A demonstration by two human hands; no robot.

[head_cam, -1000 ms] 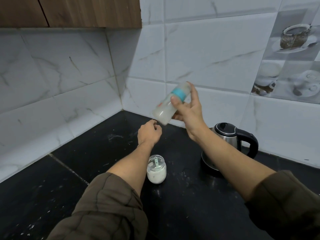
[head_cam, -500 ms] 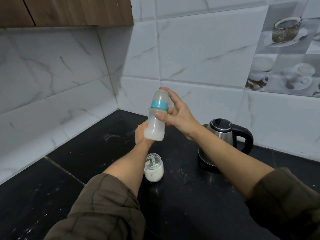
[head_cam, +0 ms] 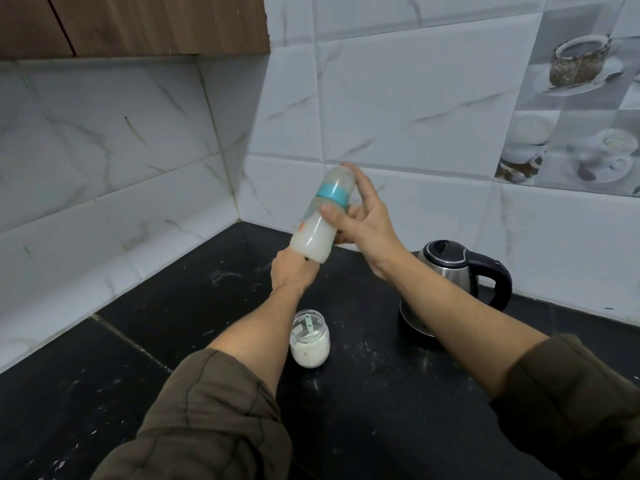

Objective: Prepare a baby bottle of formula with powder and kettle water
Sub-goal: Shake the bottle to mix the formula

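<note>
Baby bottle (head_cam: 317, 233), milky clear plastic with teal collar, tilts midair, gripped by the right hand (head_cam: 367, 230) above the left hand (head_cam: 292, 277), whose fingers I cannot see; a slack grip could drop it onto the open clear powder jar (head_cam: 309, 344).

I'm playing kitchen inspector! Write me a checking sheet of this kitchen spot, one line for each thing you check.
Surface: black counter, in a tiled corner.
Job's things: baby bottle, capped and tilted, with milky liquid inside, held in the air; open powder jar with a green scoop in it; kettle, lid shut, on the right.
Clutter: white specks scattered on the counter.
Hands: right hand grips the bottle, thumb on its side and one finger up by the cap; left hand is under the bottle's base, fingers hidden.
Cables: nothing seen.
Surroundings: white marble-look wall tiles, cup-picture tiles, wooden cabinet above.
</note>
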